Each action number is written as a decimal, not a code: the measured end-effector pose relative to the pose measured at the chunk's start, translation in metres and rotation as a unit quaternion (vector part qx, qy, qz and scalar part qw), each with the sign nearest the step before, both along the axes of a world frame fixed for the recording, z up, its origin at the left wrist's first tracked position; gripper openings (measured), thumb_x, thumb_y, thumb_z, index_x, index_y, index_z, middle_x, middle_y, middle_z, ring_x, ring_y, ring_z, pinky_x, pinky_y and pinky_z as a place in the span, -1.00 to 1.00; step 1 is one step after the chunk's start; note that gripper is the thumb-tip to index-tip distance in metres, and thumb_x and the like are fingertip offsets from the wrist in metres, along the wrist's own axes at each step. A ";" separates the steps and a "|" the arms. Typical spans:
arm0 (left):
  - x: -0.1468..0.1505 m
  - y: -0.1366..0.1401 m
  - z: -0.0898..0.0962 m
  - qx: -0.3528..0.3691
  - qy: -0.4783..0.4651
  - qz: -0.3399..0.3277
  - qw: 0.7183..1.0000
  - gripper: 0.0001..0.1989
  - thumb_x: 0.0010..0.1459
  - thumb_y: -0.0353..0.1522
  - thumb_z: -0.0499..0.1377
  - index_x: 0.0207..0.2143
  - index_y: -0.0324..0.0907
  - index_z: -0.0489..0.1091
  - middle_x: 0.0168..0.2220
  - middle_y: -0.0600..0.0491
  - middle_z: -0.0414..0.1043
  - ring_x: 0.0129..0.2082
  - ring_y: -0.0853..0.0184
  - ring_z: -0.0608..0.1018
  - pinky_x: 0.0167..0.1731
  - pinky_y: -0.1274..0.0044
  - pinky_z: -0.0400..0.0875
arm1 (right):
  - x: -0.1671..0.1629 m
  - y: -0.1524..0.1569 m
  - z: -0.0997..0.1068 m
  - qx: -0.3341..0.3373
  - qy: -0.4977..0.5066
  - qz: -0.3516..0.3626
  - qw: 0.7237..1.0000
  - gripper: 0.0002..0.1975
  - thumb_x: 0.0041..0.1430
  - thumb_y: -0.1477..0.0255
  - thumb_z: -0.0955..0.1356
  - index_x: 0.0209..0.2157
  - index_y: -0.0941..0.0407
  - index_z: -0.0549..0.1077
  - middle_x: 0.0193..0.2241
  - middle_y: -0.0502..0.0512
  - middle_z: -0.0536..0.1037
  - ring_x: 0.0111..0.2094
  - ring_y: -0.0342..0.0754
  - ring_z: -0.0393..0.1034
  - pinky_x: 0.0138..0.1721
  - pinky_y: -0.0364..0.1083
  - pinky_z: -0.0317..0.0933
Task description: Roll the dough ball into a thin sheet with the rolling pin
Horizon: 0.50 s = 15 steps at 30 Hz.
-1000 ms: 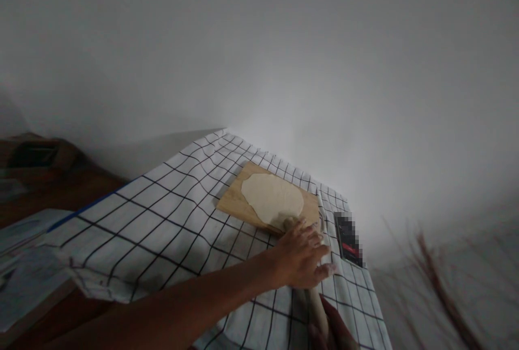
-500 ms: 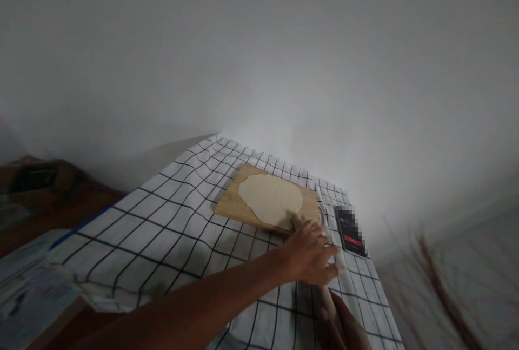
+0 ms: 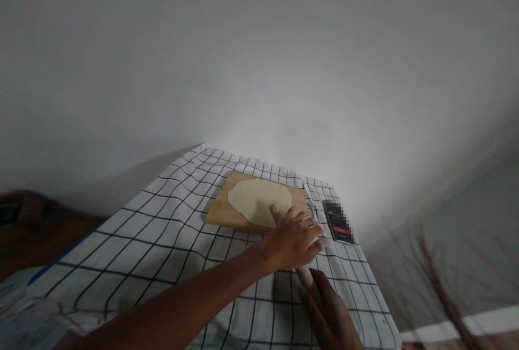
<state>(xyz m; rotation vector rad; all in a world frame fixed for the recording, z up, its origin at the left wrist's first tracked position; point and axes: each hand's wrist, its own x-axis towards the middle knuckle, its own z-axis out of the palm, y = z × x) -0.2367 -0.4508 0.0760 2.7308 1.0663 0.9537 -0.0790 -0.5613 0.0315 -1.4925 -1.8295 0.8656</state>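
A thin, roughly oval sheet of dough (image 3: pixel 253 196) lies flat on a wooden board (image 3: pixel 221 210). The pale rolling pin (image 3: pixel 305 277) slants from its near end toward the dough, its far tip over the dough's near right edge. My left hand (image 3: pixel 298 237) reaches across from the lower left and is closed over the middle of the pin, palm down. Nearer to me, my right hand (image 3: pixel 330 309) wraps round the pin's near end. Whether the tip touches the dough I cannot tell.
A white tablecloth with dark checks (image 3: pixel 162 220) covers the table. Right of the board lies a dark phone-like object (image 3: pixel 338 223), partly pixelated. A pale wall (image 3: pixel 259 68) rises behind. Dry brown twigs (image 3: pixel 436 279) stand at the right, beyond the table's edge.
Both hands and the rolling pin have moved forward and left, bringing the tip farther over the dough. The left fingers, spread before, are closer round the pin. The view has shifted slightly.
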 end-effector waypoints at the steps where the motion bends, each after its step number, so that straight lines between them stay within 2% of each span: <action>1: -0.005 0.003 -0.001 -0.010 0.003 0.001 1.000 -0.67 0.37 -0.19 -0.02 -0.07 -0.10 0.47 -0.07 -0.01 0.54 0.07 0.13 0.44 0.18 0.17 0.08 | -0.005 0.002 0.001 0.008 -0.007 0.009 1.000 -0.53 0.32 0.05 0.20 0.01 0.09 0.41 -0.23 0.23 0.59 -0.26 0.10 0.50 -0.25 -0.05 0.32; 4: -0.009 0.012 -0.005 -0.027 0.004 -0.024 0.999 -0.69 0.35 -0.21 0.02 0.00 -0.09 0.45 0.01 0.00 0.50 0.09 0.15 0.43 0.15 0.25 0.15 | -0.013 0.010 -0.002 0.064 -0.087 0.027 0.994 -0.64 0.37 0.19 0.16 -0.11 0.12 0.43 -0.27 0.21 0.56 -0.40 0.01 0.47 -0.34 -0.09 0.27; 7: 0.002 0.023 -0.005 -0.035 -0.006 -0.063 0.997 -0.64 0.35 -0.14 0.02 0.05 -0.08 0.41 0.08 0.01 0.46 0.13 0.15 0.41 0.13 0.28 0.21 | -0.012 0.015 -0.010 0.109 -0.158 0.030 0.981 -0.69 0.35 0.27 0.18 -0.19 0.13 0.48 -0.28 0.24 0.55 -0.42 -0.01 0.43 -0.37 -0.08 0.24; 11: 0.025 0.040 -0.001 -0.075 -0.018 -0.105 0.992 -0.62 0.35 -0.10 0.01 -0.04 -0.10 0.48 -0.01 0.01 0.52 0.04 0.19 0.49 0.07 0.34 0.29 | -0.006 0.020 -0.003 0.013 -0.150 0.003 0.989 -0.66 0.27 0.16 0.29 -0.14 0.12 0.51 -0.29 0.25 0.56 -0.27 0.09 0.43 -0.26 -0.03 0.25; 15: 0.052 0.053 0.001 -0.124 -0.074 -0.105 0.984 -0.54 0.36 -0.05 -0.05 -0.16 -0.11 0.52 -0.13 -0.01 0.57 -0.07 0.22 0.55 -0.07 0.43 0.35 | -0.001 0.020 0.019 -0.053 -0.115 0.021 0.992 -0.55 0.26 0.03 0.27 -0.18 0.13 0.51 -0.37 0.12 0.55 -0.33 0.00 0.43 -0.33 -0.11 0.24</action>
